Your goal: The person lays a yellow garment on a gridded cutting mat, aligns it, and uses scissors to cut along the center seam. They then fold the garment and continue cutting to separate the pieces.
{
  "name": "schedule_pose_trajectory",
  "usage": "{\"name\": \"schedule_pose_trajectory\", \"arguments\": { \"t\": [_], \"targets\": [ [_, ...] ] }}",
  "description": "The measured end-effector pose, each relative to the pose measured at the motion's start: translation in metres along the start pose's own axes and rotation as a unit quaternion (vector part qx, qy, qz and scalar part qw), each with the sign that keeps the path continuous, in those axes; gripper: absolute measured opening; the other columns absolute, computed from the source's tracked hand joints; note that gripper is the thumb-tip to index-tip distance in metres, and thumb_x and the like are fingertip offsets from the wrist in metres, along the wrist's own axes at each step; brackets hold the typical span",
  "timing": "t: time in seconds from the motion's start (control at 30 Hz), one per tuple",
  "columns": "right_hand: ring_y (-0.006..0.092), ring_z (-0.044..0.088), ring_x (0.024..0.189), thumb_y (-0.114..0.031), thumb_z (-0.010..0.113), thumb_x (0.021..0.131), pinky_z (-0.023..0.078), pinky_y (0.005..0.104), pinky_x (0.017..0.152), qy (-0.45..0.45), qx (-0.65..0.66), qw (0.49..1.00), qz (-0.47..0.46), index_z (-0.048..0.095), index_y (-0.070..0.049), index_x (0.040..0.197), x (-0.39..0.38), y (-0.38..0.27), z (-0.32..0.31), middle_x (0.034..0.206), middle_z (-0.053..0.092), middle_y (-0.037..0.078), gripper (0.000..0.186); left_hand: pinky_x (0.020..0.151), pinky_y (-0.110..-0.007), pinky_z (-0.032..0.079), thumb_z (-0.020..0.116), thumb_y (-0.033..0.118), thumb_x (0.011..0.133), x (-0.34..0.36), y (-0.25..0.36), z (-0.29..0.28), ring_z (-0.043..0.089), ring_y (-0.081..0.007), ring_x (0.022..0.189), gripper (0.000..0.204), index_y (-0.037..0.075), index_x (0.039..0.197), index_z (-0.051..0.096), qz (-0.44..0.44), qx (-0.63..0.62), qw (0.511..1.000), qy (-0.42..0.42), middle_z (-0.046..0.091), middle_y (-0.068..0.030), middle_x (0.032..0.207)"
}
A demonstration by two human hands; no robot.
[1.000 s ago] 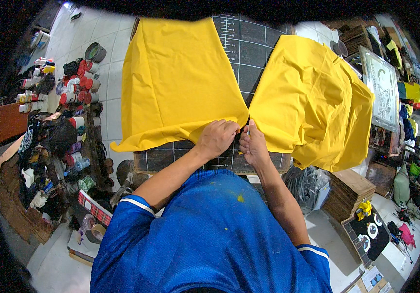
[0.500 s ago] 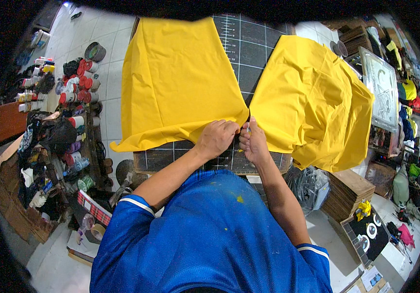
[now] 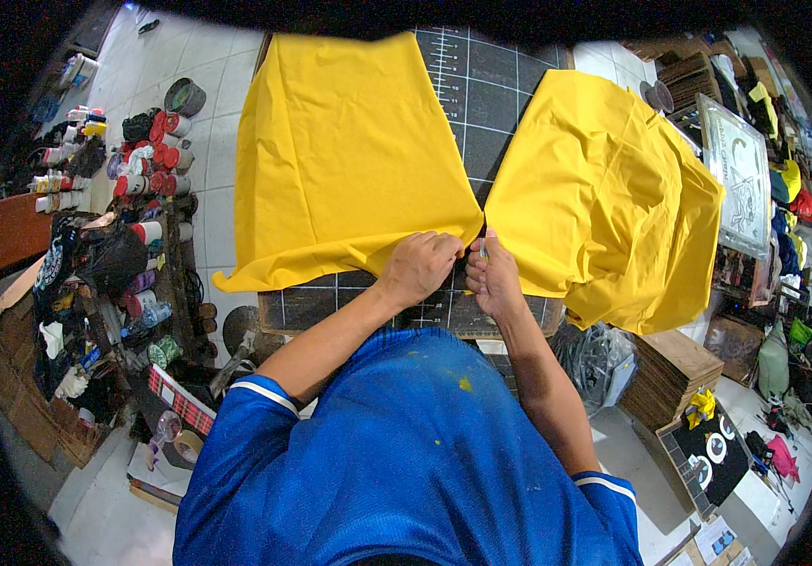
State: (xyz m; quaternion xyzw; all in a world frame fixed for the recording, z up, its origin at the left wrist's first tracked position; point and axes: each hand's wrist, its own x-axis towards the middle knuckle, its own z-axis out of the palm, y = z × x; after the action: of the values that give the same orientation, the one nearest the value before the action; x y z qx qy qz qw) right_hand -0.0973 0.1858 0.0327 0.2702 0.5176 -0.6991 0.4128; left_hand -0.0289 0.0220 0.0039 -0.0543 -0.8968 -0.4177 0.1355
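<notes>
Two spreads of yellow cloth lie over a dark gridded board, coming close together in front of me. My left hand (image 3: 418,269) is closed on the near corner of the left yellow cloth (image 3: 349,160), with the fingers pinching its edge. Just to its right, my right hand (image 3: 495,278) is a fist around a small slim tool (image 3: 483,248). The fist covers most of that tool, so I cannot tell its kind; it points away from me at the narrow gap between the cloths. The rumpled right yellow cloth (image 3: 604,198) begins right beside this hand.
The gridded board (image 3: 493,104) shows between the cloths. Red-lidded tubs (image 3: 170,156) and a crowded shelf stand at left. To the right are a framed screen (image 3: 738,174), a clear plastic bag (image 3: 604,363), stacked brown boards (image 3: 672,377) and a black printed panel (image 3: 712,453).
My right hand and the tool have shifted slightly to the right, and the edge of the right cloth sits a little farther right. My left hand keeps its pinch in the same place.
</notes>
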Motion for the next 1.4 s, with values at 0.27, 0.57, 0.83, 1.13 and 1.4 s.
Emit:
{"name": "schedule_pose_trajectory", "arguments": {
  "t": [0.27, 0.57, 0.83, 1.13, 1.4],
  "targets": [
    [0.0056, 0.035, 0.042, -0.052, 0.048, 0.109, 0.026, 0.0212, 0.035, -0.006, 0.004, 1.0, 0.001, 0.054, -0.014, 0.099, 0.001, -0.002, 0.002, 0.062, 0.042, -0.006, 0.04, 0.075, -0.044, 0.055, 0.069, 0.009, 0.087, 0.001, -0.002, 0.001, 0.068, -0.0322, 0.081, 0.012, 0.008, 0.097, 0.062, 0.011, 0.0, 1.0, 0.001, 0.068, -0.011, 0.086],
    [0.0054, 0.036, 0.041, -0.052, 0.049, 0.109, 0.027, 0.0206, 0.034, -0.027, 0.023, 0.999, -0.002, 0.054, -0.015, 0.098, 0.01, 0.001, -0.002, 0.061, 0.043, -0.006, 0.039, 0.075, -0.044, 0.055, 0.069, 0.009, 0.087, 0.001, -0.002, 0.001, 0.068, -0.0318, 0.082, 0.012, 0.008, 0.096, 0.062, 0.013, -0.003, 1.0, -0.004, 0.068, -0.0108, 0.086],
    [0.0049, 0.031, 0.042, -0.049, 0.045, 0.111, 0.025, 0.0205, 0.037, -0.01, 0.009, 1.0, 0.006, 0.052, -0.015, 0.097, 0.004, -0.004, 0.002, 0.062, 0.039, -0.007, 0.038, 0.076, -0.044, 0.055, 0.069, 0.008, 0.086, 0.0, -0.004, 0.001, 0.069, -0.0327, 0.083, 0.014, 0.008, 0.098, 0.062, 0.009, -0.006, 1.0, -0.003, 0.068, -0.0115, 0.086],
    [0.0051, 0.031, 0.043, -0.049, 0.046, 0.111, 0.025, 0.0203, 0.038, 0.008, -0.001, 1.0, 0.006, 0.052, -0.014, 0.098, 0.004, -0.011, 0.01, 0.062, 0.039, -0.006, 0.038, 0.075, -0.045, 0.056, 0.07, 0.006, 0.085, 0.0, -0.004, 0.001, 0.069, -0.0335, 0.083, 0.015, 0.007, 0.098, 0.062, 0.008, -0.019, 1.0, -0.005, 0.069, -0.0117, 0.087],
    [0.0053, 0.03, 0.043, -0.048, 0.045, 0.112, 0.025, 0.0204, 0.037, -0.005, -0.003, 1.0, -0.005, 0.052, -0.014, 0.097, 0.004, -0.009, 0.007, 0.063, 0.039, -0.006, 0.038, 0.075, -0.045, 0.055, 0.069, 0.006, 0.085, -0.001, -0.006, 0.003, 0.069, -0.0335, 0.083, 0.014, 0.007, 0.097, 0.063, 0.007, -0.019, 1.0, -0.001, 0.069, -0.0119, 0.087]
  ]
}}
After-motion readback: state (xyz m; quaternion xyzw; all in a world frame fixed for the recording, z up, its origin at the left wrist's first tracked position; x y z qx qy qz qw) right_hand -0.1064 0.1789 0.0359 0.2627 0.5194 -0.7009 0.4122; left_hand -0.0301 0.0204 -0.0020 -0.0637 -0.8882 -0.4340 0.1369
